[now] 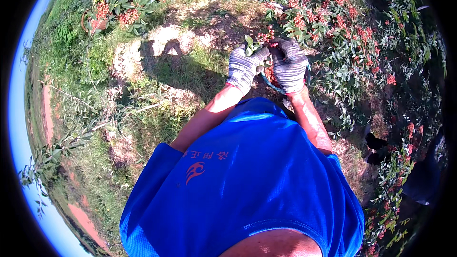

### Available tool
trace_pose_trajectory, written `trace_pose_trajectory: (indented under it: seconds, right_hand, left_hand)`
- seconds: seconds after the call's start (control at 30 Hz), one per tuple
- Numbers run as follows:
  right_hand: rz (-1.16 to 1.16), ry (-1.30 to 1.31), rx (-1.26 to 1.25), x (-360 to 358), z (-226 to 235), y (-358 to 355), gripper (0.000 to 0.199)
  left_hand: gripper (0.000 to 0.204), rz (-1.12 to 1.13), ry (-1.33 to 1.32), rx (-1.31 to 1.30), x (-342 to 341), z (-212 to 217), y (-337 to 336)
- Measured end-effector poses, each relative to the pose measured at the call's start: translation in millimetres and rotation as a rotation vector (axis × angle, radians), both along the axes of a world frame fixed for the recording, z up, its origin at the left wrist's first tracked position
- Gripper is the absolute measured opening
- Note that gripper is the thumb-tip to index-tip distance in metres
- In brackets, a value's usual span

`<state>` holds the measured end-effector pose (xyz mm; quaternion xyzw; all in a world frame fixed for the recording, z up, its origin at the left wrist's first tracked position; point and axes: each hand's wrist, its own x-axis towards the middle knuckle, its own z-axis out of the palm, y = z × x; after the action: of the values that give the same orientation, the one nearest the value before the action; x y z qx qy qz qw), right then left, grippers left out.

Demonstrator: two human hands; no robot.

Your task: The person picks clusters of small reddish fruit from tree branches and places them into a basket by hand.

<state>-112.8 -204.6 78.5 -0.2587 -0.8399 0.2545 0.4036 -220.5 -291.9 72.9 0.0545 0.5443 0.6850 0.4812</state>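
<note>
My left hand (243, 66), in a grey striped knit glove, pinches a leafy twig (252, 45) with a small red berry cluster (264, 36). My right hand (289, 63), in the same kind of glove, is closed around a pair of clippers with blue-green handles (269, 83), held against the same cluster. Both hands meet in front of my blue shirt, at the edge of a bush heavy with red berries (333, 9).
A basket (97, 23) with red berries stands at the far upper left under branches. Dry grass and bare soil patches (162, 38) lie ahead. Berry branches (395, 171) crowd the right side, where a dark shoe (376, 142) shows.
</note>
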Motion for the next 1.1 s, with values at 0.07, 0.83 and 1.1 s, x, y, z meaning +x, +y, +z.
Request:
trace_pose_trajectory:
  seconds: [0.07,0.83,1.1]
  right_hand:
    - [0.018,-0.015,0.06,3.4,-0.7,2.2,0.02]
    - [0.007,-0.079,-0.093,32.4,-1.4,-8.4,0.015]
    - [-0.005,-0.029,-0.141,31.1,-19.1,-13.6,0.012]
  left_hand:
    - [0.028,-0.065,0.193,-0.027,-6.9,-5.5,-2.8]
    - [0.013,0.009,0.223,0.052,-2.5,-0.5,-18.4]
    - [0.009,0.092,0.159,0.115,5.6,-3.6,-16.9]
